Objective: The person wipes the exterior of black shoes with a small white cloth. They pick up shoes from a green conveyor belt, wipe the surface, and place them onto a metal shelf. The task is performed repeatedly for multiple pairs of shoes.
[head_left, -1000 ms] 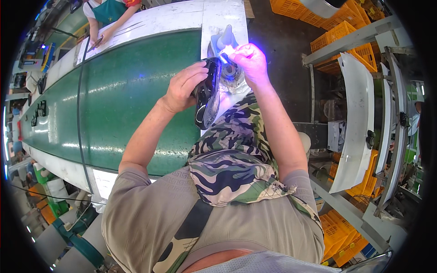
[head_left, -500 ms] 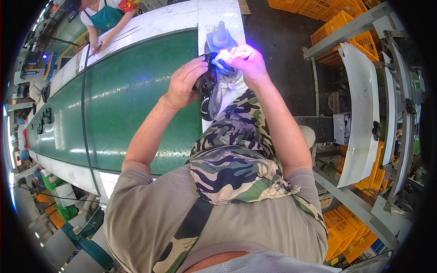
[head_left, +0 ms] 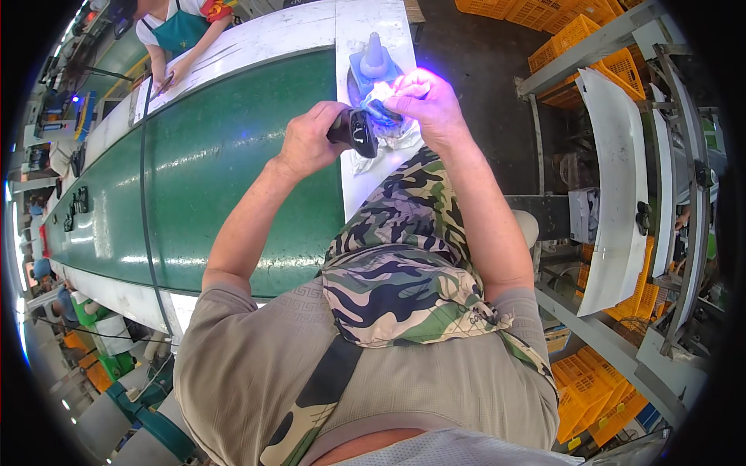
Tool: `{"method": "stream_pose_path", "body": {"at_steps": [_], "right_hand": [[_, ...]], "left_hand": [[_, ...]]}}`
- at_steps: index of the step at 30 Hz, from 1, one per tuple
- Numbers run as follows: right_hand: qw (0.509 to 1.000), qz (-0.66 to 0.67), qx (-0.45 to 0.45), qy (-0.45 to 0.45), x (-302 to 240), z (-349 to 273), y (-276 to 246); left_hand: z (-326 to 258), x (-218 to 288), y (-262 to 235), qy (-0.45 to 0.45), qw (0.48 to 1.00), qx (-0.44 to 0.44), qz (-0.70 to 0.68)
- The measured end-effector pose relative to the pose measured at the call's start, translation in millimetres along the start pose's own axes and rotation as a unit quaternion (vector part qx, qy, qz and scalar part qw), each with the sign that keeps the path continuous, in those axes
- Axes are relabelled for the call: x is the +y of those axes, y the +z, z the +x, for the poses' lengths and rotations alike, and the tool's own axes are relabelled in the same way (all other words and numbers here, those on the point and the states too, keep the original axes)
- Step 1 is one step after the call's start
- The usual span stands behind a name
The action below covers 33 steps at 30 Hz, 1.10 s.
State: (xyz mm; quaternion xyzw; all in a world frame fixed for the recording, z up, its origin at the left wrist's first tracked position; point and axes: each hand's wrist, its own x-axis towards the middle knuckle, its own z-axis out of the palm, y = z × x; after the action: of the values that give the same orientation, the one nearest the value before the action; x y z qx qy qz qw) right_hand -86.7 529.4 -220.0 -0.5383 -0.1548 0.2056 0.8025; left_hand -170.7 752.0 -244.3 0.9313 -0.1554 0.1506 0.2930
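My left hand (head_left: 309, 138) grips a glossy black shoe (head_left: 360, 133) just off the right edge of the green belt. The shoe is tilted, so only part of it shows. Pinched in the fingers of my right hand (head_left: 431, 110) is a crumpled cloth (head_left: 380, 98), close to the shoe. Bright violet-blue light falls on the right fingertips and the cloth. Just beyond them, on the white ledge, stands a squat container with a cone-shaped top (head_left: 374, 58). Whether the cloth touches the shoe I cannot tell.
The green conveyor belt (head_left: 225, 171) runs along my left, with a dark cord (head_left: 143, 179) crossing it. Small black items (head_left: 75, 206) lie at its far left. Across the belt a co-worker's hands (head_left: 167, 79) work. Orange crates (head_left: 594, 388) and a metal rack (head_left: 602, 46) stand right.
The shoe has turned in my left hand: its long side showed before, and now it looks shorter and end-on. My right hand stays near the same place with the cloth.
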Motion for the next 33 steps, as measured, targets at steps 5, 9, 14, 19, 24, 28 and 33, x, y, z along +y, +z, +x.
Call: {"method": "stream_pose_path", "body": {"at_steps": [5, 9, 14, 19, 24, 28, 33], "right_hand": [[0.999, -0.044, 0.007, -0.022, -2, 1, -2], [0.998, -0.053, 0.017, -0.04, -3, 2, -2], [0.996, -0.072, 0.023, -0.053, 0, 4, 0], [0.991, -0.108, 0.017, -0.072, 11, 9, -5], [0.981, -0.166, 0.005, -0.097, 23, 7, -6], [0.973, -0.187, -0.018, -0.132, 33, 4, -9], [0.984, -0.152, -0.015, -0.097, 40, -7, -6]], "left_hand": [[-1, 4, -9, -0.067, 0.989, -0.124, -0.04], [-3, 5, -18, -0.107, 0.964, -0.222, -0.1], [-16, -18, -11, -0.155, 0.916, -0.295, -0.225], [-26, -24, -4, -0.221, 0.843, -0.306, -0.384], [-29, -16, -2, -0.254, 0.789, -0.273, -0.488], [-30, -17, 2, -0.293, 0.748, -0.268, -0.531], [-31, -18, 7, -0.337, 0.695, -0.252, -0.583]]}}
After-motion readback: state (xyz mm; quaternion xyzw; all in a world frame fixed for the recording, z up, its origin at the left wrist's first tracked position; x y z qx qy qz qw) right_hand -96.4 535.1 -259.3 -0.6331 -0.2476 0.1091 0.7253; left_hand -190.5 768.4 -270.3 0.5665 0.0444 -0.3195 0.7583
